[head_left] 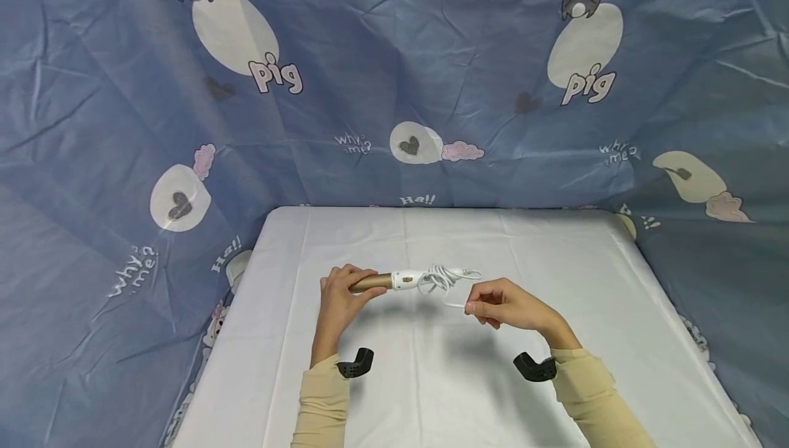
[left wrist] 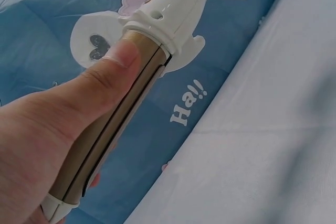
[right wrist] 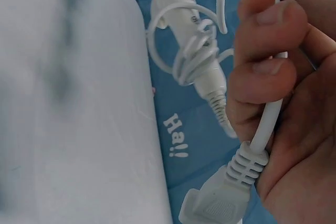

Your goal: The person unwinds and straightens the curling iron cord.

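Observation:
A curling iron (head_left: 403,280) with a gold barrel and white handle is held up over the white cloth, lying roughly level. My left hand (head_left: 340,297) grips the gold barrel (left wrist: 94,124), its thumb laid along the top near the white collar. Loops of white power cord (right wrist: 197,56) are wound round the handle. My right hand (head_left: 508,304) holds the cord's free end in curled fingers, off to the right of the handle. Below those fingers the white plug (right wrist: 218,198) hangs out, seen in the right wrist view.
White cloth (head_left: 456,235) covers the tabletop under both hands. A blue printed sheet (head_left: 345,57) hangs behind the table and along its sides. Each wrist wears a black camera mount, one on the left (head_left: 357,364) and one on the right (head_left: 535,368).

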Tool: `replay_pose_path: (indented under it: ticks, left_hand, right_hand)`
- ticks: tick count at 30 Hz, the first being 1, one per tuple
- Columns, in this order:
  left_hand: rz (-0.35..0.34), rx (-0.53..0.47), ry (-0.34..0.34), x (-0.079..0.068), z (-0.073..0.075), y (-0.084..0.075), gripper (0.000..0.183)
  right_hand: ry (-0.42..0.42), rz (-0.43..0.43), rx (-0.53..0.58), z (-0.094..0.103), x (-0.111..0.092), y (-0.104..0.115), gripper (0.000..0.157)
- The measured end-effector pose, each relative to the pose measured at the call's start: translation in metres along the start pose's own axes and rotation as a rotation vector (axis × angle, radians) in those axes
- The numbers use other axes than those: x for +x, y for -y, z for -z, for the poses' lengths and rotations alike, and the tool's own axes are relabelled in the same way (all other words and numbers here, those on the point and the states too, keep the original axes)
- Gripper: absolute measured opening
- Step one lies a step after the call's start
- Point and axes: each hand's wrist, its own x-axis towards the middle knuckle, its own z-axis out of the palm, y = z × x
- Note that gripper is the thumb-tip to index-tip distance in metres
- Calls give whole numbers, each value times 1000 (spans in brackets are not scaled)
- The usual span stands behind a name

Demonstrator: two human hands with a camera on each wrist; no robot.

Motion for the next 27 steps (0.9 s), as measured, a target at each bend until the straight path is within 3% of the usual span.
replay_pose_path:
  ticks: [27]
  left_hand:
    - [-20, 17, -1, 0, 2, 1, 41]
  right_hand:
    - [104, -45, -2, -30, -2, -35, 18]
